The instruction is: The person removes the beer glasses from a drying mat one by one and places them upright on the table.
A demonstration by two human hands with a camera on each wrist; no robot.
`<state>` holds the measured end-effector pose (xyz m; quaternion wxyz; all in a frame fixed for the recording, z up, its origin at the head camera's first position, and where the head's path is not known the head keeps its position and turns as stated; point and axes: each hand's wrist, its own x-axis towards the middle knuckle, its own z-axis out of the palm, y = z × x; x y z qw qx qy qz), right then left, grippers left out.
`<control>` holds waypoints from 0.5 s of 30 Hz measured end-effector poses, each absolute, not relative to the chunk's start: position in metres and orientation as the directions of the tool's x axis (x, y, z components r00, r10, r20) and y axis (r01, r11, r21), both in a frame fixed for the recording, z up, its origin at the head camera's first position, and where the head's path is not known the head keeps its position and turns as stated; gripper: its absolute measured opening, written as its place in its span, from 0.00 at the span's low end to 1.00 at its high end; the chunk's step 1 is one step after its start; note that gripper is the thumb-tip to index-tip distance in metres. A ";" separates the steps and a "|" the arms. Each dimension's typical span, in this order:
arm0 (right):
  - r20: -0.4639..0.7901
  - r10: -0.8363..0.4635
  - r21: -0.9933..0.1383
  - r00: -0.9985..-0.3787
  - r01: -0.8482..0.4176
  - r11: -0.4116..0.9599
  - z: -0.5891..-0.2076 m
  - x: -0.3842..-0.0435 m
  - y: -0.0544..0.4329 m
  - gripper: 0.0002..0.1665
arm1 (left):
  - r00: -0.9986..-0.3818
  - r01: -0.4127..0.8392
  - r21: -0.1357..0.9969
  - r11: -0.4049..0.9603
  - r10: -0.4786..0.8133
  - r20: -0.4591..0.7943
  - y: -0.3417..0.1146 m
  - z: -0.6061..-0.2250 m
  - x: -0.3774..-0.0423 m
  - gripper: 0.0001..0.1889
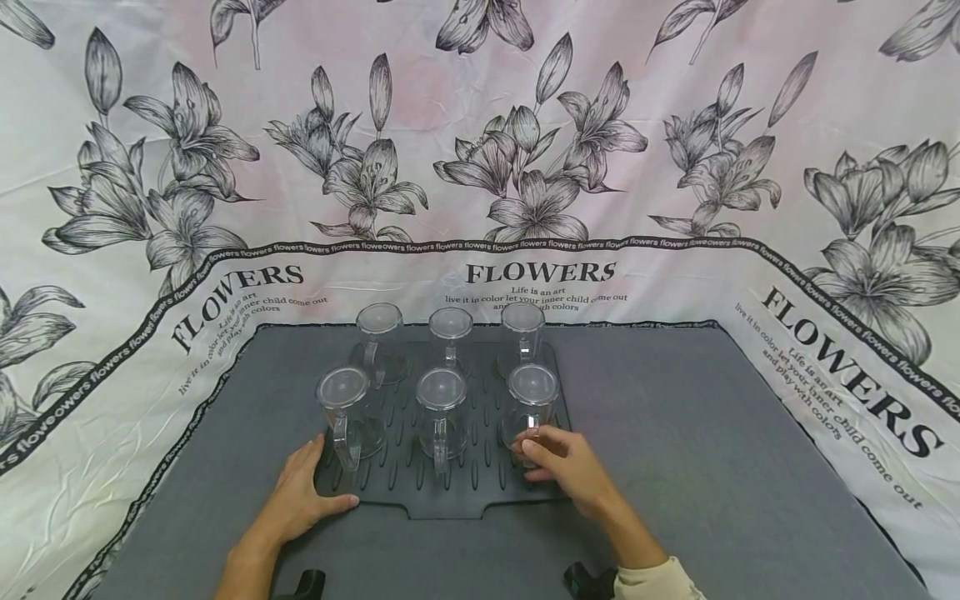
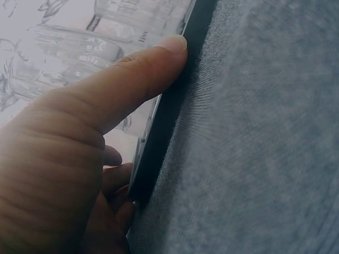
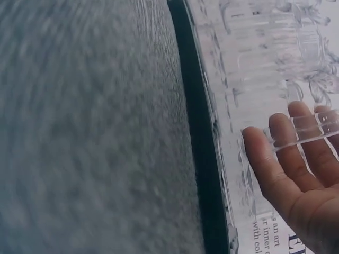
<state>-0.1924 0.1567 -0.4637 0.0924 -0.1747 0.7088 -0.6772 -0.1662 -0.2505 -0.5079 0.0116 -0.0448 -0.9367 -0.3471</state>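
Six clear glass mugs stand upside down on a dark ribbed drying mat, in a front and a back row. My right hand is at the handle of the front right mug; its thumb and fingertips close about the handle, which crosses my fingers in the right wrist view. My left hand spans the mat's front left corner, thumb along the front edge and fingers by the left side. Close to it stands the front left mug. The front middle mug sits between my hands.
A grey cloth covers the table under the mat. Behind and to both sides hangs a white flower-printed curtain. Two small black objects, one at the left and one at the right, show at the near edge.
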 end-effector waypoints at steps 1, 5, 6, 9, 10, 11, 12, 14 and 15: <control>0.104 -0.382 -0.993 -0.918 -0.118 0.012 -0.465 -0.193 0.156 0.21 | -0.996 0.091 0.649 0.756 0.076 0.052 -0.250 -0.508 -0.166 0.63; 0.100 -0.407 -0.993 -0.908 -0.117 0.017 -0.468 -0.193 0.156 0.20 | -0.995 0.094 0.648 0.755 0.078 0.055 -0.250 -0.507 -0.165 0.63; 0.100 -0.410 -0.993 -0.907 -0.118 0.021 -0.468 -0.193 0.156 0.20 | -0.995 0.096 0.648 0.756 0.078 0.056 -0.250 -0.507 -0.165 0.63; 0.102 -0.419 -0.992 -0.902 -0.126 0.030 -0.469 -0.193 0.155 0.19 | -0.995 0.097 0.646 0.757 0.077 0.059 -0.250 -0.507 -0.165 0.63; 0.106 -0.421 -0.991 -0.901 -0.132 0.031 -0.469 -0.192 0.155 0.18 | -0.995 0.095 0.646 0.757 0.076 0.058 -0.250 -0.507 -0.165 0.63; 0.111 -0.423 -0.990 -0.899 -0.137 0.032 -0.470 -0.192 0.155 0.18 | -0.996 0.093 0.647 0.757 0.075 0.055 -0.250 -0.507 -0.165 0.63; 0.116 -0.425 -0.989 -0.898 -0.142 0.030 -0.470 -0.193 0.155 0.18 | -0.996 0.092 0.646 0.758 0.075 0.054 -0.250 -0.507 -0.165 0.63; 0.130 -0.431 -0.987 -0.893 -0.157 0.027 -0.472 -0.193 0.156 0.17 | -0.996 0.089 0.645 0.759 0.074 0.050 -0.250 -0.508 -0.165 0.63; 0.139 -0.434 -0.986 -0.890 -0.165 0.023 -0.473 -0.193 0.156 0.17 | -0.996 0.089 0.645 0.759 0.073 0.051 -0.250 -0.508 -0.165 0.63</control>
